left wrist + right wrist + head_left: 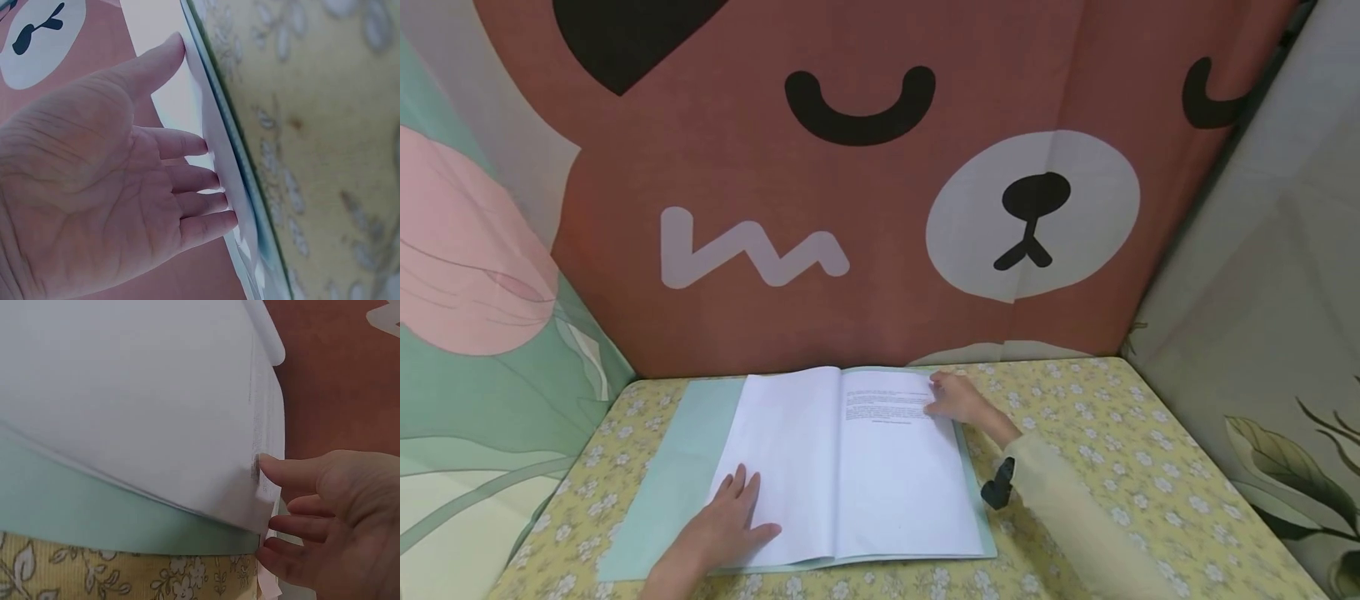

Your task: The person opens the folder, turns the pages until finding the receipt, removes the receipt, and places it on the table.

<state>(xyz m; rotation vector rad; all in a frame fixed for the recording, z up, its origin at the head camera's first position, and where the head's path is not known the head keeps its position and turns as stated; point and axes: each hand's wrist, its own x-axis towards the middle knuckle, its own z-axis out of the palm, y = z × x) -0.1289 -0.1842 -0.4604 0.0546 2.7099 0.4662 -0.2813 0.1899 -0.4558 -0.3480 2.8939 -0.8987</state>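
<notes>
A stack of white pages in a pale green folder (700, 450) lies spread on the table. Its left page (790, 467) is blank, while the right page (902, 483) carries a short block of print near the top. My left hand (726, 517) rests on the lower left of the left page, fingers spread; in the left wrist view the fingertips (219, 181) meet the paper. At the upper right corner of the right page is my right hand (958, 397). In the right wrist view its thumb lies on the printed side, and the other fingers curl at the edge, pinching the page.
A yellow flowered cloth (1075, 433) covers the table. Behind its far edge hangs a reddish-brown curtain (880, 317) with a bear face, and patterned fabric stands at both sides. A dark heart-shaped piece (997, 485) sits by the right sleeve cuff.
</notes>
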